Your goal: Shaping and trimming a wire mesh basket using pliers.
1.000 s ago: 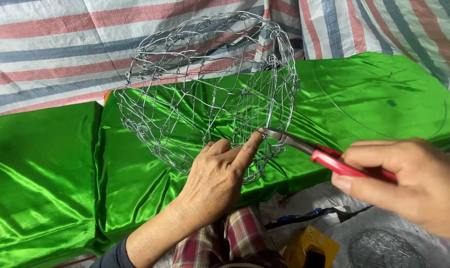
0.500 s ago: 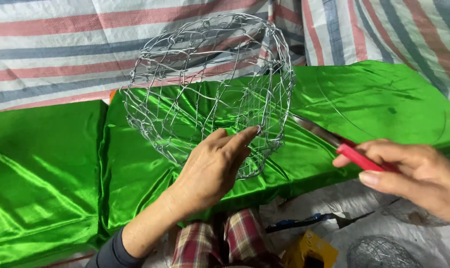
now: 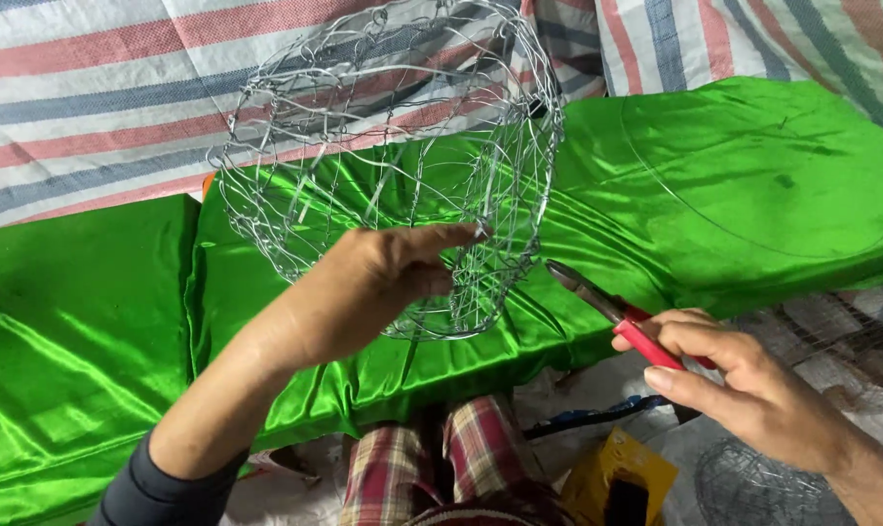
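Observation:
A round basket frame of silver wire mesh is tipped on its side above shiny green cloth. My left hand grips its near rim, fingers reaching into the mesh. Off to the right, my right hand holds red-handled pliers, whose dark jaws point up and left toward the frame and stand a short way off the wire.
A red, blue and white striped tarp lies behind the cloth. Plaid trouser legs show below. A yellow object, a blue-handled tool and a flat piece of wire mesh lie on the ground at lower right.
The pliers have drawn back from the wire frame toward the right. My left hand has shifted along the rim and the frame has turned a little.

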